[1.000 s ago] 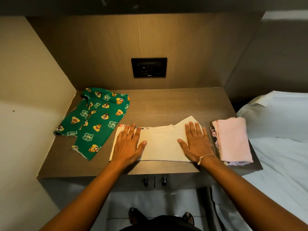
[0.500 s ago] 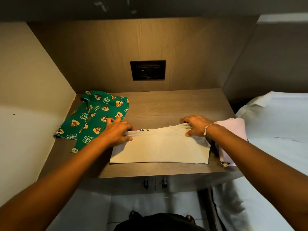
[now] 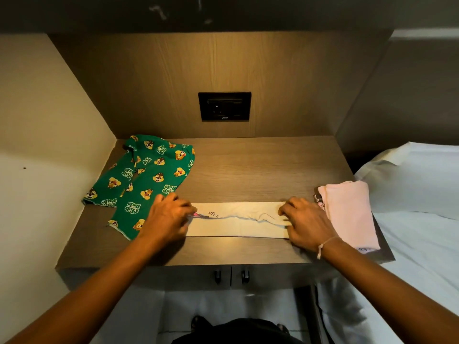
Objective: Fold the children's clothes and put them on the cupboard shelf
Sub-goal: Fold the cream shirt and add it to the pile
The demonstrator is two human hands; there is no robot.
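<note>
Head view: both hands' fingers (image 3: 285,211) hide the cream garment (image 3: 238,219) ends.

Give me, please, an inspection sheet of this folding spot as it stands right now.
Surface: wooden cupboard top, bare at the middle and back.
Job's things: cream garment folded into a long strip near the front edge; green cartoon-print trousers unfolded at the left; pink folded garment at the right end.
Clutter: nothing seen.
Grippers: left hand pinches the strip's left end; right hand pinches its right end.
Cables: nothing seen; black socket plate on the back panel, nothing plugged in.
Surroundings: white bed to the right; cupboard doors shut below.
</note>
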